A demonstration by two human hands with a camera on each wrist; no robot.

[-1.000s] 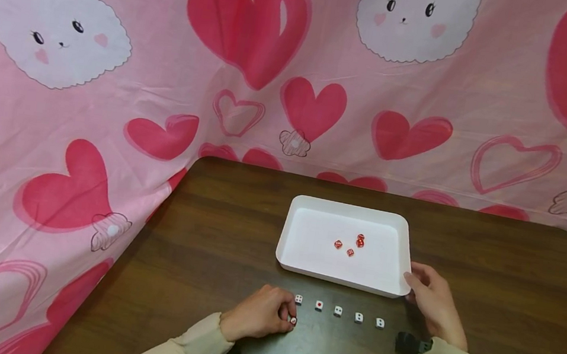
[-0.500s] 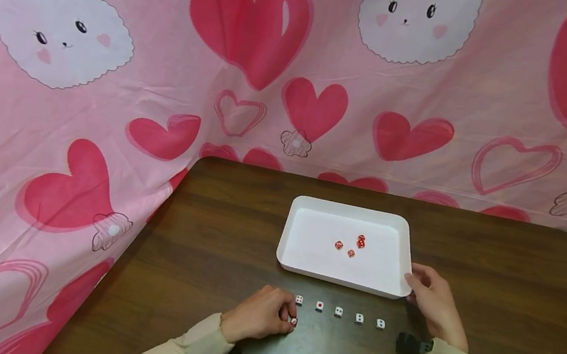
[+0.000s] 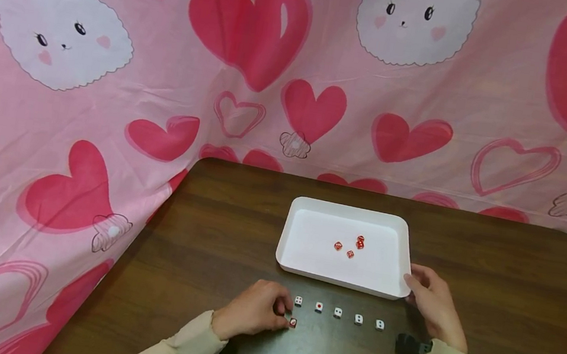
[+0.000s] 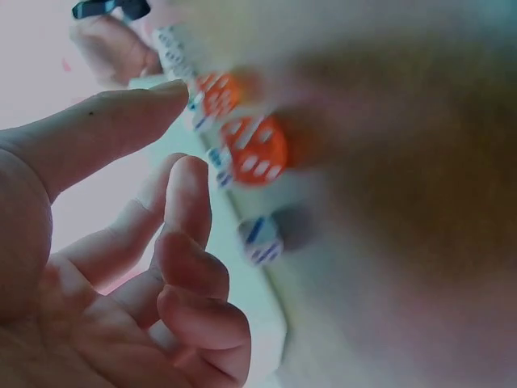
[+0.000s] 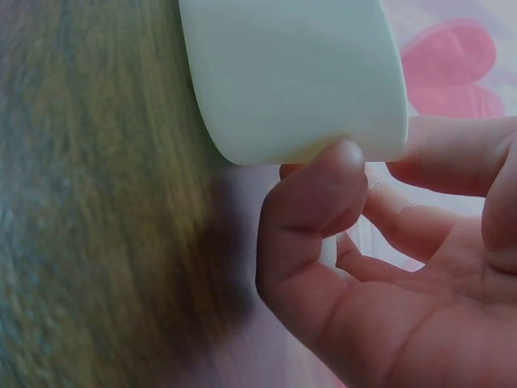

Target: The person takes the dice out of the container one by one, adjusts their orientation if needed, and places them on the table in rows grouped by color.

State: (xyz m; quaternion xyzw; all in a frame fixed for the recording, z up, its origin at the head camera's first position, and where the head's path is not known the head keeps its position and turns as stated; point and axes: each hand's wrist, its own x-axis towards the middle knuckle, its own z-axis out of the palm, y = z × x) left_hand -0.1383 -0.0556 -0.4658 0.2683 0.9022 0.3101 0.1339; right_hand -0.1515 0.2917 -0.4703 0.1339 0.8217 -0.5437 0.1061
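Dark wooden table, pink heart-printed backdrop

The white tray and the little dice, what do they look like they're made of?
The white tray looks like smooth moulded plastic: rounded corners, thin even rim, matte sheen. The red dice in it seem to be translucent plastic, since they glow slightly. The white dice in a row on the table look opaque, probably plastic. The table shows dark wood grain, possibly laminate.

The tray is white, with red dice inside. The table is dark brown wood. The curtain is pink with red hearts and white bunnies.
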